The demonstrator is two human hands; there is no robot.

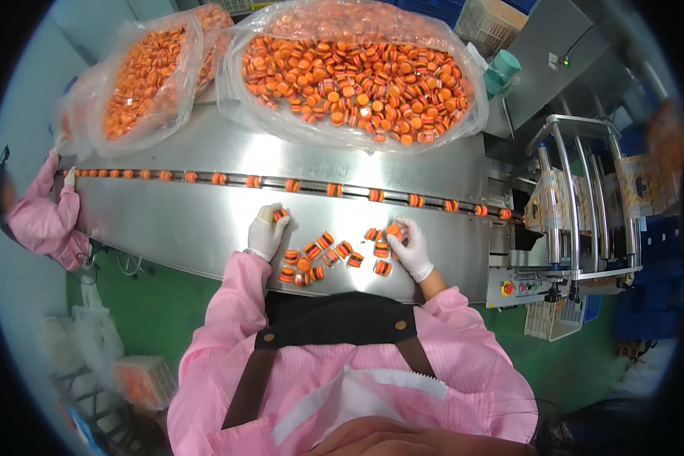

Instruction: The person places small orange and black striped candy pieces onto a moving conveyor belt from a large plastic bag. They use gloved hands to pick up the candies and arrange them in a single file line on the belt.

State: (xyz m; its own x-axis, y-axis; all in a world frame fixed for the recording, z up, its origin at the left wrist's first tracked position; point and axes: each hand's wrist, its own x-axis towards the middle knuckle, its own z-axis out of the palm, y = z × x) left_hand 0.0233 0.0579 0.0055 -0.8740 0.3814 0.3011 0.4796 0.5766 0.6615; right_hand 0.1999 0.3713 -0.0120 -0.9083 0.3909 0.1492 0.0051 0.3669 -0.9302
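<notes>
My left hand [265,234], in a white glove, is closed on a small burger-shaped candy [280,214] in orange, red and dark layers. It is just below the conveyor channel [275,182]. On the right, my gloved right hand [412,251] pinches another burger-shaped candy [393,229] between thumb and fingers. Beside it lie a few similar candies [382,267]. Between my hands a loose group of candies [324,240] lies on the steel table [205,220], some in clear wrappers. A spaced row of candies [375,195] sits in the channel.
Large clear bags of candies [357,83] [146,83] stand at the back. At the right, the channel runs into a wrapping machine [577,197] with a film roll and a red knob [507,288]. A co-worker in pink [49,213] reaches to the channel's left end.
</notes>
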